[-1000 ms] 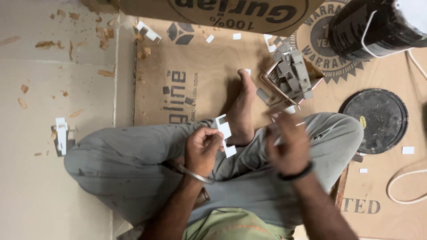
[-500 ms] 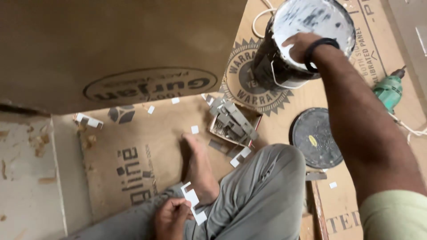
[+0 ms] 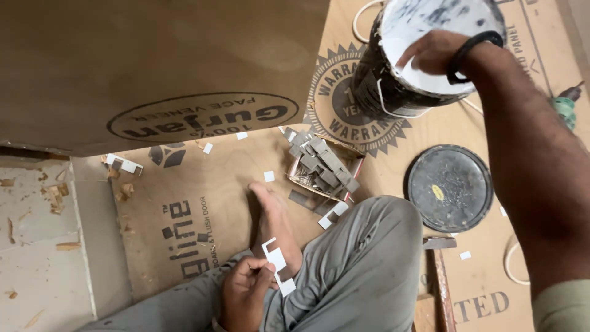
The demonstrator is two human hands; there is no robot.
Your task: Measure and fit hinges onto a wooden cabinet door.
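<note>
Left hand [image 3: 244, 289]: fingers [image 3: 261, 270] clamped on white bracket piece [image 3: 276, 265]. Right hand [image 3: 433, 52]: fingers inside paint bucket [image 3: 405, 61], state unclear.

Left hand [image 3: 244, 292] low and near, over the lap, fingers curled, grip closed on a small white piece. Right arm stretched far and to the right, forearm bare, dark band at the wrist. Right hand [image 3: 430, 52] bent downward, fingertips hidden. One bare foot extended forward.
</note>
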